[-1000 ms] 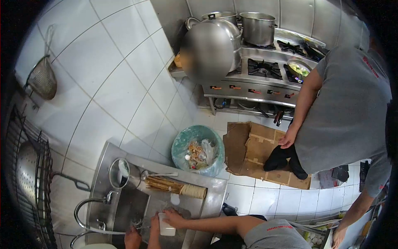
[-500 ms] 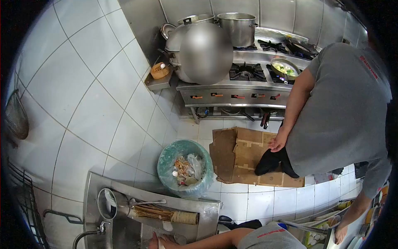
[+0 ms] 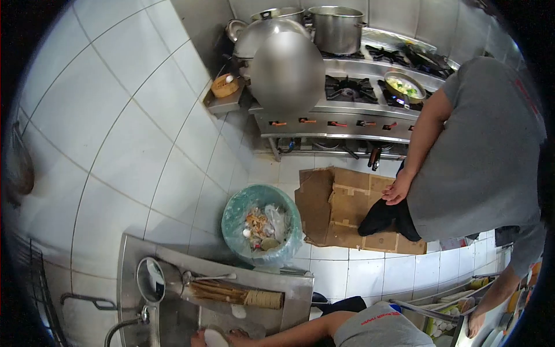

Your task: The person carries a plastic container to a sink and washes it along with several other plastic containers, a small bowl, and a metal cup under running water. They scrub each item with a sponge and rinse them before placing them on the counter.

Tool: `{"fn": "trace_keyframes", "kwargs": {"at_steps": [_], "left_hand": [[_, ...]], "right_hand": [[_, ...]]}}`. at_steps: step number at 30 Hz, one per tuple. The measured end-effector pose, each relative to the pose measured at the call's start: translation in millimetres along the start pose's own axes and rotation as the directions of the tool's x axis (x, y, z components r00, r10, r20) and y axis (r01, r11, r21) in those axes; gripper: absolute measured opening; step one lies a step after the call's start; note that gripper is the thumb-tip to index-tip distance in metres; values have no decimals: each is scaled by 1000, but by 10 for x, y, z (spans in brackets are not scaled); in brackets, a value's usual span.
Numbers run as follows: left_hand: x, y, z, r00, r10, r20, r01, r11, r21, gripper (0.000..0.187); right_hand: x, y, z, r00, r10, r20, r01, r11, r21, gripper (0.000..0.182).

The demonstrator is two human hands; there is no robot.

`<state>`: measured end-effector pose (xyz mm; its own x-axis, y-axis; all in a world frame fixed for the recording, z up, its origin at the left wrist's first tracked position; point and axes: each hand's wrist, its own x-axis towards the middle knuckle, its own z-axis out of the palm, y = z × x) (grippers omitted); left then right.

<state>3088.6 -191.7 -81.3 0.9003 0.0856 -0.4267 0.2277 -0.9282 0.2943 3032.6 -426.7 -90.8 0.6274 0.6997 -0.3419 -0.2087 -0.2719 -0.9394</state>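
Observation:
At the bottom edge, over the metal sink point(image 3: 175, 318), my left hand point(image 3: 198, 338) grips the left side of a round white dish point(image 3: 216, 339). On the dish's right side is my right hand point(image 3: 238, 337), its fingers closed against it; the frame edge cuts off both hands. Just behind them a bundle of thin brown sticks with a bound handle point(image 3: 263, 298) lies on the metal counter. Left of the bundle stands a metal pot point(image 3: 151, 280), near the tap point(image 3: 144, 315).
A lined green bin point(image 3: 231, 217) holding waste stands beyond the counter. Cardboard point(image 3: 347, 202) lies on the floor. A co-worker in grey point(image 3: 474, 156) bends at the right, near the stove point(image 3: 347, 124) with a pan of food point(image 3: 404, 87) and large pots.
The view has shifted slightly. My hands have moved a little left, and more of the white dish shows between them. The co-worker's pose is nearly the same.

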Motion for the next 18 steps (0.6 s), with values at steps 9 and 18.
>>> {"fn": "trace_keyframes", "kwargs": {"at_steps": [9,18], "left_hand": [[-135,-247,-378,810,-424,405,557,341,-757,28],[-273,-333,-485,816,-462,347,522,333,-785,31]], "right_hand": [[-210,-203,-181,980,178,92,-176,984,-27,63],[-252,-162,-120,985,161,62,-168,977,133,58]]}}
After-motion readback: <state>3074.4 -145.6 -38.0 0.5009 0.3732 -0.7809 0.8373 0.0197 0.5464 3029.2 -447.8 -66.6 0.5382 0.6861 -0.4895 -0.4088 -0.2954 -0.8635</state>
